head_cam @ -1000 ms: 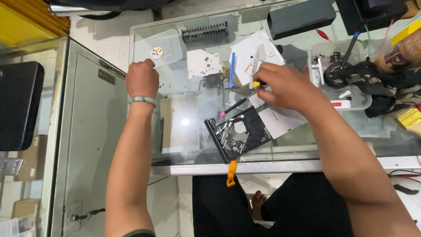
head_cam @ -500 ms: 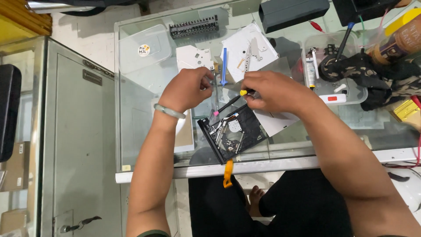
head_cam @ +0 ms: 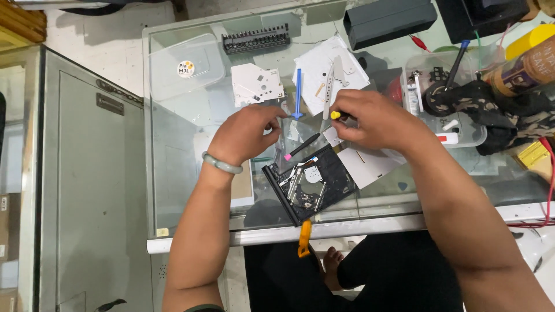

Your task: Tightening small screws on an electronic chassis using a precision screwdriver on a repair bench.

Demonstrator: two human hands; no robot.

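Note:
My right hand is closed around a small screwdriver with a yellow end, just above an opened black optical drive whose metal mechanism is exposed. My left hand, with a pale green bangle on its wrist, hovers left of the drive. Its fingertips are pinched together close to the right hand, and I cannot see whether anything small sits between them. A thin black tool with a pink tip lies between both hands, next to the drive's upper corner.
On the glass table lie a blue pry tool, a white plate, a clear plastic lid, a black bit holder, a dark box and a clear parts tray. An orange tool hangs at the front edge.
My left hand has left the clear plastic lid at the back left and come in beside the right hand above the drive. The right hand has stayed on the screwdriver.

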